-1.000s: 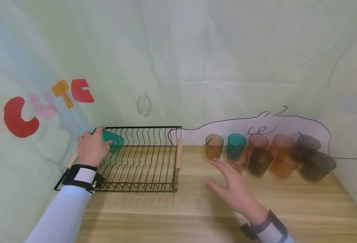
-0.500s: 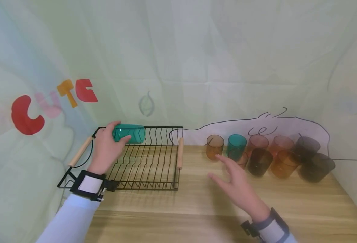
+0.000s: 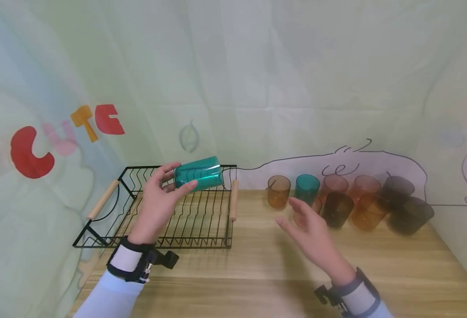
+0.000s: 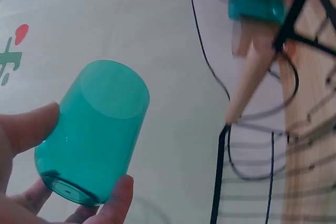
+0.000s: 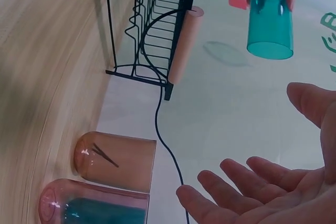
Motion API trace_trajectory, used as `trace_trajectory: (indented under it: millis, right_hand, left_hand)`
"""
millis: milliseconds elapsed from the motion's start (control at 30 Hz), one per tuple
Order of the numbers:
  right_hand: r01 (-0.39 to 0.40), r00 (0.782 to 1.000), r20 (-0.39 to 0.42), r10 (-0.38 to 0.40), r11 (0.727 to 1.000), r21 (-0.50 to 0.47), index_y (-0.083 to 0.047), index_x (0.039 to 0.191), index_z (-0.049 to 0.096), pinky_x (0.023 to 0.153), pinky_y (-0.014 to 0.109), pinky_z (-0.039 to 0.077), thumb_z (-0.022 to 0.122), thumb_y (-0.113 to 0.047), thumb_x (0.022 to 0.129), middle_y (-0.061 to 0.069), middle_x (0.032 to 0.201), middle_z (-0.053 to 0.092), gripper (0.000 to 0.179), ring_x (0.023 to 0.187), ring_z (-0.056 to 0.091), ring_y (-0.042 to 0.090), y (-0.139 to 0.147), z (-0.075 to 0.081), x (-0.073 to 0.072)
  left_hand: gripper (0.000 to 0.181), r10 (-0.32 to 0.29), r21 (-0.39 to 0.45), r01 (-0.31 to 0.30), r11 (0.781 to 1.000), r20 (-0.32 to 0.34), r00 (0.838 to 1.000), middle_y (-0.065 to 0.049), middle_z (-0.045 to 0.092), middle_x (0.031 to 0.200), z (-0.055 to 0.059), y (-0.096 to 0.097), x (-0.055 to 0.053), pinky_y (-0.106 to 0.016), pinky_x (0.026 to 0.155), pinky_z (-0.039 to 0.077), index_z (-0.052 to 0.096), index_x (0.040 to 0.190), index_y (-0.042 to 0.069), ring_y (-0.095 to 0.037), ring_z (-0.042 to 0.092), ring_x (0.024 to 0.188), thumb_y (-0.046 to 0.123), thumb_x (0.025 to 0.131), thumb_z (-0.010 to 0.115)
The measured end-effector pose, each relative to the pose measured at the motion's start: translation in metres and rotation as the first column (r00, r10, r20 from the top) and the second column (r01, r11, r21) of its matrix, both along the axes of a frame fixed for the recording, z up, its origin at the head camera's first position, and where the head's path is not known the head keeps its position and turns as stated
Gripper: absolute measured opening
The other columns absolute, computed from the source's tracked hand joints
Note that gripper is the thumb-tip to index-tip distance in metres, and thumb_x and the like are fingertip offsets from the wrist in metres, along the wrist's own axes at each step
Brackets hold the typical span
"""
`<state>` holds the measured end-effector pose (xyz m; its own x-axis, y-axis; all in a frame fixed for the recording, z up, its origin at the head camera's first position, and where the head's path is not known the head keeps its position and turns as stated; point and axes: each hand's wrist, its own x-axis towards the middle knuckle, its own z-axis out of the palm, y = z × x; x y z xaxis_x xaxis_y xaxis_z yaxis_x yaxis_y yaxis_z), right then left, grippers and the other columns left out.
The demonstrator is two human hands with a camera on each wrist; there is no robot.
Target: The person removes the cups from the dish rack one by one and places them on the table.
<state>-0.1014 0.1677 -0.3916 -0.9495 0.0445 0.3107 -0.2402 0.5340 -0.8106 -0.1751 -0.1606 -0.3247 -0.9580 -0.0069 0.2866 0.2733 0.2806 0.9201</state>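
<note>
My left hand (image 3: 158,203) grips a clear teal tumbler (image 3: 199,173) near its base, thumb on the near side and fingers behind. The tumbler (image 4: 97,129) lies almost sideways in the air over the right part of a black wire dish rack (image 3: 201,247), its open mouth facing right. In the right wrist view, this teal tumbler (image 5: 270,30) hangs from the left fingertips. My right hand (image 3: 313,238) is held over the table with thumb and fingers spread, holding nothing. Nearest to it are an amber tumbler (image 3: 279,196) and a pinkish one partly hidden behind its fingers.
Wooden handles (image 3: 234,201) flank the rack. At the right, tumblers stand in two rows on the wooden table (image 3: 257,282): another teal one (image 3: 307,187), pink ones (image 3: 335,183), a dark brown one (image 3: 338,212), an orange one (image 3: 368,214) and grey ones (image 3: 410,218). A printed curtain (image 3: 241,88) hangs behind.
My left hand has lifted the teal tumbler from the rack's back left corner and carried it right, its mouth end now raised. My right hand has barely shifted.
</note>
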Motion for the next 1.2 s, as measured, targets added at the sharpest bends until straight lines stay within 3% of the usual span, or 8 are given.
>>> trace_trajectory:
  millis: [100, 200, 333, 500, 600, 933, 1200]
  right_hand:
    - [-0.002, 1.000, 0.019, 0.002, 0.999, -0.038, -0.013, 0.136, 0.042, 0.093, 0.033, 0.041, 0.062, -0.053, 0.084, 0.001, 0.135, 0.045, 0.069, 0.122, 0.043, 0.014, 0.001, 0.002, 0.001]
    - [-0.012, 0.999, 0.040, 0.016, 0.996, -0.089, -0.014, 0.135, 0.043, 0.094, 0.036, 0.040, 0.061, -0.052, 0.085, 0.000, 0.134, 0.047, 0.065, 0.120, 0.044, 0.013, 0.000, 0.004, 0.002]
    - [-0.026, 0.998, 0.061, 0.035, 0.990, -0.140, -0.016, 0.133, 0.046, 0.094, 0.034, 0.041, 0.059, -0.053, 0.086, -0.002, 0.131, 0.049, 0.061, 0.118, 0.046, 0.011, 0.000, 0.008, 0.003]
    - [-0.040, 0.996, 0.068, 0.053, 0.982, -0.183, -0.017, 0.132, 0.047, 0.091, 0.029, 0.042, 0.057, -0.053, 0.087, -0.002, 0.129, 0.051, 0.058, 0.116, 0.048, 0.011, -0.002, 0.011, 0.003]
    - [-0.043, 0.996, 0.064, 0.056, 0.979, -0.197, -0.019, 0.131, 0.048, 0.090, 0.029, 0.043, 0.057, -0.052, 0.088, -0.003, 0.128, 0.051, 0.056, 0.115, 0.048, 0.010, -0.004, 0.013, 0.003]
    - [-0.048, 0.998, 0.037, 0.057, 0.975, -0.217, -0.019, 0.129, 0.051, 0.085, 0.032, 0.046, 0.057, -0.050, 0.088, -0.004, 0.120, 0.057, 0.052, 0.110, 0.052, 0.010, -0.009, 0.012, 0.002]
    - [-0.040, 0.999, 0.009, 0.043, 0.973, -0.229, -0.018, 0.128, 0.051, 0.084, 0.032, 0.047, 0.058, -0.048, 0.088, -0.003, 0.119, 0.058, 0.050, 0.107, 0.054, 0.011, -0.009, 0.012, 0.000]
  left_hand:
    - [0.066, -0.078, 0.146, 0.069, 0.987, 0.056, 0.995, -0.009, 0.039, 0.129, -0.001, 0.012, 0.007, -0.038, 0.080, 0.049, 0.046, 0.131, 0.025, -0.026, 0.054, 0.105, 0.039, 0.074, 0.076]
    - [0.066, -0.162, 0.263, 0.134, 0.955, 0.086, 0.983, -0.013, 0.042, 0.126, -0.005, 0.025, 0.014, -0.041, 0.081, 0.049, 0.046, 0.131, 0.021, -0.029, 0.055, 0.103, 0.034, 0.074, 0.077]
    - [0.067, -0.280, 0.405, 0.204, 0.891, 0.139, 0.950, -0.015, 0.045, 0.125, -0.011, 0.045, 0.021, -0.043, 0.083, 0.048, 0.043, 0.130, 0.018, -0.030, 0.054, 0.106, 0.030, 0.075, 0.077]
    - [0.066, -0.404, 0.554, 0.251, 0.794, 0.171, 0.899, -0.016, 0.044, 0.128, -0.019, 0.068, 0.027, -0.044, 0.085, 0.047, 0.039, 0.130, 0.015, -0.032, 0.051, 0.111, 0.025, 0.076, 0.076]
    - [0.066, -0.443, 0.586, 0.274, 0.763, 0.164, 0.881, -0.016, 0.043, 0.130, -0.022, 0.081, 0.030, -0.045, 0.084, 0.047, 0.038, 0.131, 0.014, -0.032, 0.051, 0.112, 0.024, 0.077, 0.076]
    - [0.065, -0.488, 0.533, 0.343, 0.774, 0.155, 0.859, -0.019, 0.040, 0.127, -0.032, 0.110, 0.035, -0.044, 0.081, 0.048, 0.035, 0.128, 0.014, -0.032, 0.053, 0.108, 0.026, 0.078, 0.075]
    - [0.064, -0.502, 0.425, 0.398, 0.813, 0.164, 0.849, -0.015, 0.040, 0.128, -0.045, 0.120, 0.036, -0.040, 0.080, 0.049, 0.044, 0.133, 0.020, -0.029, 0.057, 0.102, 0.027, 0.077, 0.076]
